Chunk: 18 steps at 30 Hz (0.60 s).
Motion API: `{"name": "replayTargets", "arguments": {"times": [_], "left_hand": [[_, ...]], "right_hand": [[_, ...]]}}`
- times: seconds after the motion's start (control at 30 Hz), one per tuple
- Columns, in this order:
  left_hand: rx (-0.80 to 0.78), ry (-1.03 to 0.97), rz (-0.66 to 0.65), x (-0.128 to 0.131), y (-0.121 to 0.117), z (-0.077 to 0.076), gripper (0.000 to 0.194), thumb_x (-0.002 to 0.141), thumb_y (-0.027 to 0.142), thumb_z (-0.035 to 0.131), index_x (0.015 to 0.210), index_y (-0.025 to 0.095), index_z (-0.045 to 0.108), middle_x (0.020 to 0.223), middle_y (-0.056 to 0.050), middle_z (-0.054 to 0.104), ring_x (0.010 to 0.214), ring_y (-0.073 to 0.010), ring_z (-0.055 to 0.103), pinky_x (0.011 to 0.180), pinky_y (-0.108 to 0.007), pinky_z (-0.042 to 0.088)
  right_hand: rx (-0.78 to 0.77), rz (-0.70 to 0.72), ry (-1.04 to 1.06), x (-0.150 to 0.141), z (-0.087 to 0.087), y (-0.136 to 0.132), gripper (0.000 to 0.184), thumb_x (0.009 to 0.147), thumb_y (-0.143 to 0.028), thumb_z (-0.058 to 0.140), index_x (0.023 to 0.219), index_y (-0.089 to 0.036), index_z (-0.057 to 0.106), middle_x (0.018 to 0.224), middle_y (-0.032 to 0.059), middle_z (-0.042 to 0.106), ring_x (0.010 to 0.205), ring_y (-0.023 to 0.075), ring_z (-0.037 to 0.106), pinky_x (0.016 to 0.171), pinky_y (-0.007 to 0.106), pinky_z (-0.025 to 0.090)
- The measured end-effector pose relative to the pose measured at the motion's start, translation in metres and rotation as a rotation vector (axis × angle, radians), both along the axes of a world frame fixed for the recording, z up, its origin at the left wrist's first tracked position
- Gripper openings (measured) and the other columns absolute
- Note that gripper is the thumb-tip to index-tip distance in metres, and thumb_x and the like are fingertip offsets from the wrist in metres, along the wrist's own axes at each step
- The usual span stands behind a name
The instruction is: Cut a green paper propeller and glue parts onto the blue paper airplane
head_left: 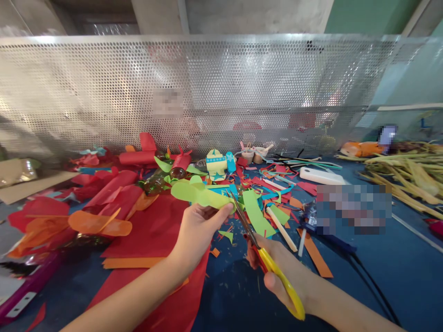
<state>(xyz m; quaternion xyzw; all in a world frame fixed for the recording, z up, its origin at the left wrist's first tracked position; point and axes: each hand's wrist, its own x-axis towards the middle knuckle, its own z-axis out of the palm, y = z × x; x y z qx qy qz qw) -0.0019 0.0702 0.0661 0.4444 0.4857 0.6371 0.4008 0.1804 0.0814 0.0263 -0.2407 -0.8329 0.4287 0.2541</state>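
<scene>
Across a blue counter (235,295), backed by a perforated metal screen (214,83): scattered paper craft. Held up over the middle, a lobed light green paper piece (211,198), with the grip of the left hand (195,235) pinched on its end. By that same end, scissors (255,242), blades slightly parted, grip of the right hand (284,263) wrapped around the handles. Apparently a trimming step; contact between tips and paper too fine to tell. Best served, at the next move, by steady paper, small blade control and a left thumb clear of the tips.

Just beyond the blades toward the right edge, a light green strip (255,214), then a pale stick (282,229). Toward the left, red paper sheets (138,223), reaching the near edge. Toward the far edge, a bottle-and-paper model (216,165); near the right edge, dried plant strips (411,173).
</scene>
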Motion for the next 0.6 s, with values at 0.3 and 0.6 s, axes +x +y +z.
{"name": "replayTargets", "arguments": {"times": [0.3,0.6], "left_hand": [[-0.017,0.028,-0.036,0.005,-0.004,0.002,0.021,0.061,0.027,0.077,0.08,0.019,0.074,0.078,-0.002,0.075,0.078,-0.0212,0.069,0.074,-0.03,0.055],[-0.049,-0.009,-0.074,0.004,-0.002,-0.003,0.013,0.067,0.028,0.073,0.075,0.018,0.072,0.072,-0.001,0.073,0.06,-0.0122,0.062,0.061,-0.023,0.051]], "right_hand": [[0.011,-0.005,0.019,0.001,-0.004,0.0,0.068,0.074,-0.082,0.019,0.078,-0.018,0.041,0.071,0.0033,0.049,0.059,0.0146,0.043,0.055,0.028,0.033],[0.0,-0.023,0.075,-0.001,-0.013,0.001,0.066,0.075,-0.082,0.019,0.076,-0.019,0.039,0.067,-0.0001,0.042,0.056,0.0127,0.039,0.054,0.027,0.038]]}}
